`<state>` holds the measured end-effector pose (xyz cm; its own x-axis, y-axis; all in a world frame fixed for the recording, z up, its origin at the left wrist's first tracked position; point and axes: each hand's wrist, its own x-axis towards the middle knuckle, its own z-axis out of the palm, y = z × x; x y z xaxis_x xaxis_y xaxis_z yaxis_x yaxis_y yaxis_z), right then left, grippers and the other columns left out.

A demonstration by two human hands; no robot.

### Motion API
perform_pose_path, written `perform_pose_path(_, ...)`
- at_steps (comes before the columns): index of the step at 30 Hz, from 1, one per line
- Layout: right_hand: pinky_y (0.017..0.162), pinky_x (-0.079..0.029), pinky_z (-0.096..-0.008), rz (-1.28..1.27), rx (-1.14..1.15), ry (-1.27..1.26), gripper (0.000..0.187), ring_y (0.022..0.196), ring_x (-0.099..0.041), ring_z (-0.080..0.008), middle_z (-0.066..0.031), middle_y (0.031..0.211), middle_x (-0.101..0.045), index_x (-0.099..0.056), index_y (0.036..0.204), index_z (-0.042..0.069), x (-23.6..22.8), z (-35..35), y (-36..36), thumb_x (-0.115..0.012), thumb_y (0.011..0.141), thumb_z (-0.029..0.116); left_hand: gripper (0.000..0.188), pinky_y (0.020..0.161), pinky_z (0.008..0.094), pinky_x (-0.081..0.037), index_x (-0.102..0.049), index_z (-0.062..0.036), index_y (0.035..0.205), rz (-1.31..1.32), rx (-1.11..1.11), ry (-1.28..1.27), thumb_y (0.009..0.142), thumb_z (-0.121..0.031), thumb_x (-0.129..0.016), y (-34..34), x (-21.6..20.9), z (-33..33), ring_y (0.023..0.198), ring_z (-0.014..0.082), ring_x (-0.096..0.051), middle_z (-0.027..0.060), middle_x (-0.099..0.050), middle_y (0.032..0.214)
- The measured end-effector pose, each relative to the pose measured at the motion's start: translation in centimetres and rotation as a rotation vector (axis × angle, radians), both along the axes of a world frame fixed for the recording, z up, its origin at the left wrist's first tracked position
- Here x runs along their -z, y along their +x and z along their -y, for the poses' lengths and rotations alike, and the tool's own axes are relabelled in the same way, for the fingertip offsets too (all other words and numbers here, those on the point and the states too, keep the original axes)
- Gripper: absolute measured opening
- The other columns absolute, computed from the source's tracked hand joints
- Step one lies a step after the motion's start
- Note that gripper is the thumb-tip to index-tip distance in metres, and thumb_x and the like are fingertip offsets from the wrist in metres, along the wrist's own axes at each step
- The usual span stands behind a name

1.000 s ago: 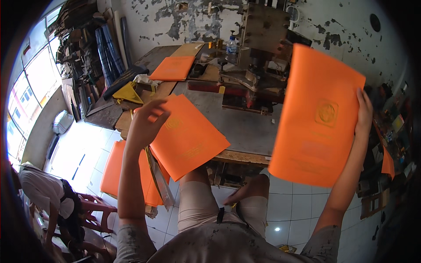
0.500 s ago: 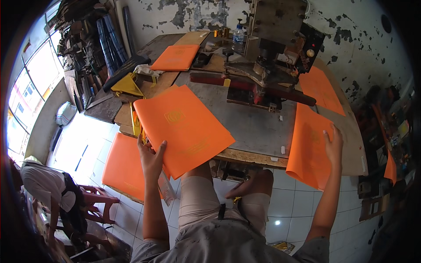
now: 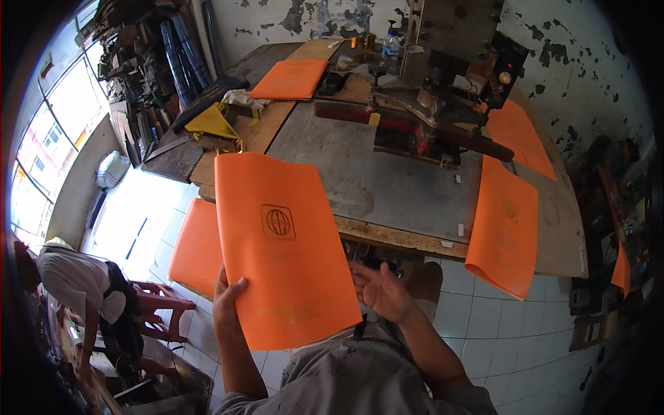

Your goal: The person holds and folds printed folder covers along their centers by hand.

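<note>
My left hand (image 3: 227, 299) grips the lower left edge of an orange folder cover (image 3: 283, 207), thumb on top. The cover is tilted up in front of my lap and carries a printed globe emblem and faint lettering lower down. Just off its right edge is my right hand (image 3: 384, 292), fingers apart and pointing at the cover, with nothing in it. Another orange cover (image 3: 508, 232) lies at the right of the worktable, its near end curling over the front edge. Behind that one lies a further orange cover (image 3: 522, 138).
A heavy stamping press (image 3: 443, 90) stands on the worktable (image 3: 387, 194). Orange covers (image 3: 290, 77) are stacked at the back left, and more orange covers (image 3: 194, 242) lie low on my left. Gold foil (image 3: 218, 124) sits near the table's left. A person (image 3: 76, 283) bends at the far left.
My right hand has let go of the cover at the right and moved left to beside the held one. My left hand has brought its cover nearer and turned it more upright.
</note>
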<state>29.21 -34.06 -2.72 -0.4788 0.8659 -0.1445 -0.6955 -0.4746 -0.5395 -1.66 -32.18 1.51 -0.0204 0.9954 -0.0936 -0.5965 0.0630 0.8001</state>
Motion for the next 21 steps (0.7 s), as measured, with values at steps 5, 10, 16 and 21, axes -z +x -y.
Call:
perform_pose_path(5, 0.099, -0.046, -0.0276, 0.479, 0.09, 0.243, 0.057, 0.108, -0.06, -0.0091, -0.0012, 0.115, -0.063, -0.04, 0.156, 0.002, -1.4, -3.4, -2.2, -0.06, 0.105, 0.02, 0.075, 0.098, 0.0409, -0.057, -0.045, 0.0001, 0.145, -0.158, 0.139, 0.142, 0.076, -0.001, -0.076, -6.5, 7.2, 0.7, 0.117, 0.0265, -0.066, 0.015, -0.064, 0.129)
perform_pose_path(10, 0.097, -0.046, -0.0254, 0.545, 0.247, 0.609, 0.035, 0.112, -0.058, -0.0068, -0.0019, 0.12, -0.062, -0.052, 0.139, 0.001, -5.0, -5.4, -1.5, -0.056, 0.105, 0.01, 0.077, 0.1, 0.0407, -0.055, -0.045, -0.0003, 0.145, -0.186, 0.165, 0.242, 0.075, 0.001, -0.077, -6.4, 7.0, -2.9, 0.119, 0.0248, -0.065, 0.0128, -0.064, 0.128)
perform_pose_path(16, 0.081, -0.048, -0.0216, 0.689, 0.581, 0.771, 0.028, 0.093, -0.058, -0.0028, 0.0003, 0.103, -0.065, -0.062, 0.124, -0.001, -11.9, -6.8, -0.5, -0.056, 0.108, 0.022, 0.069, 0.101, 0.0377, -0.055, -0.047, 0.0014, 0.142, -0.21, 0.122, 0.468, 0.083, -0.01, -0.081, -2.9, 3.0, -7.1, 0.118, 0.0227, -0.065, 0.0121, -0.065, 0.128)
perform_pose_path(21, 0.069, -0.042, -0.0197, 0.81, 0.75, 0.895, 0.034, 0.076, -0.047, -0.0008, 0.0051, 0.087, -0.058, -0.064, 0.121, 0.0, -15.3, -6.3, 1.7, -0.055, 0.109, 0.03, 0.055, 0.1, 0.0352, -0.055, -0.048, 0.001, 0.141, -0.129, 0.078, 0.484, 0.092, -0.004, -0.072, 1.4, 1.0, -9.7, 0.117, 0.019, -0.065, 0.011, -0.067, 0.126)
